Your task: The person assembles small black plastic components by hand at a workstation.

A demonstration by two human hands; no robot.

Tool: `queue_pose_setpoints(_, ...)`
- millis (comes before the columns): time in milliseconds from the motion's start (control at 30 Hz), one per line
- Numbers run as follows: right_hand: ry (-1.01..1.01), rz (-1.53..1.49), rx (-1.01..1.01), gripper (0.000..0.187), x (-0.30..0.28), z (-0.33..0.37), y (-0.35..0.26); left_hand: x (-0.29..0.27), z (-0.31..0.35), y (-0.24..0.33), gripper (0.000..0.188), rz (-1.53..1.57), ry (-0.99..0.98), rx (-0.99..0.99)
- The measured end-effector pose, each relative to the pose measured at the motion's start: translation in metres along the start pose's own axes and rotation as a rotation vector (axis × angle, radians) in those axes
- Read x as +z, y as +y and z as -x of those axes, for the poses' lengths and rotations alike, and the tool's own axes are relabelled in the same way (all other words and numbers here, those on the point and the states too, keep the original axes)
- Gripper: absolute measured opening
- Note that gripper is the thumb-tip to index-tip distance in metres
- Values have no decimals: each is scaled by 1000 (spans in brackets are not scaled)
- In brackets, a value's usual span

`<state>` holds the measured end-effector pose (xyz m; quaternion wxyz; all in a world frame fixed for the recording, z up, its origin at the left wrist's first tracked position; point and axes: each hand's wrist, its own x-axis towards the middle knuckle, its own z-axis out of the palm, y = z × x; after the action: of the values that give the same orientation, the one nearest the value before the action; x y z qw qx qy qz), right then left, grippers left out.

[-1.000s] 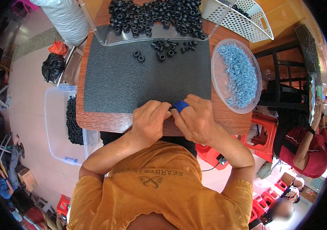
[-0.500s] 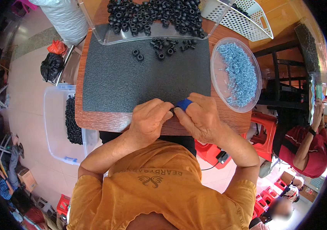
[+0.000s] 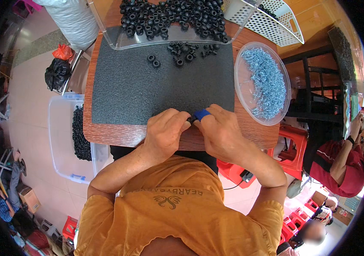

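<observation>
A wooden table carries a dark textured mat. At twelve o'clock of the mat a clear tray brims with black rubber rings; at three o'clock a clear dish holds bluish screws. At six o'clock, the left hand and right hand meet, fingers curled tight, pinching a small black ring between them, a blue fingertip cover just beside it.
</observation>
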<state>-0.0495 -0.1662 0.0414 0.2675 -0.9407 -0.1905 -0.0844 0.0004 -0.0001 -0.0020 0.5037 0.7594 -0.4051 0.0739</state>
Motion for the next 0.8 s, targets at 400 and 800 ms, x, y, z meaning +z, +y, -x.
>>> queue_pose_setpoints(400,74,6,-9,18,4,-1,-1,2,0,2,18,41,6,-66)
queue_pose_setpoints(800,111,-13,-11,22,9,-5,-2,2,0,0,9,171,-2,-258)
